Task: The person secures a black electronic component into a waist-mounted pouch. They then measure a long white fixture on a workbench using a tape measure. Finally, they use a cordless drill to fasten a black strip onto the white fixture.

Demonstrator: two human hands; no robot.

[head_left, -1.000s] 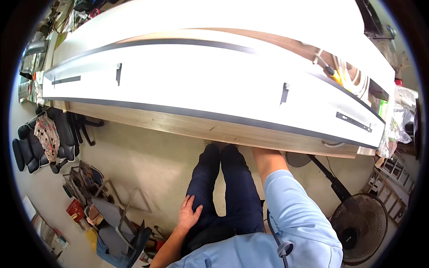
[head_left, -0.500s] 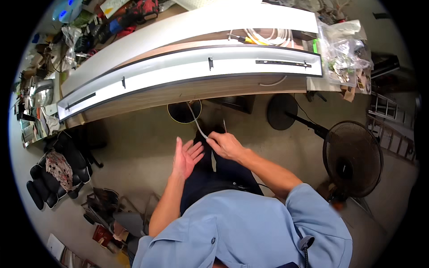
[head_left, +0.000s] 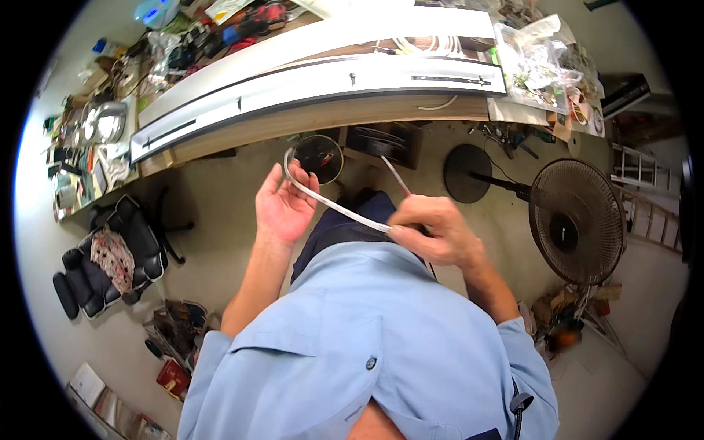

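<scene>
A white cable (head_left: 341,209) stretches in front of my shirt, between my two hands. My right hand (head_left: 436,229) is closed around it, with fingers and thumb pinched together. A thin end with a reddish-brown part (head_left: 396,176) sticks up out of the same fist. My left hand (head_left: 282,213) is turned palm up with its fingers apart. The cable passes across those fingers and bends upward near their tips; whether they press on it is hard to see. Beyond both hands, a long white tray-like housing with a dark rim (head_left: 293,89) lies along the bench front.
On the wooden bench (head_left: 308,117) are a coil of white cable (head_left: 433,46), tools and clutter. A round dark bin (head_left: 341,165) stands below the bench. A pedestal fan (head_left: 578,220) is at the right, a black chair (head_left: 136,253) at the left, a ladder (head_left: 649,213) far right.
Both hands have come up closer to my chest and farther apart. More of the cable now spans between them, reaching my left fingers, which were clear of it before.
</scene>
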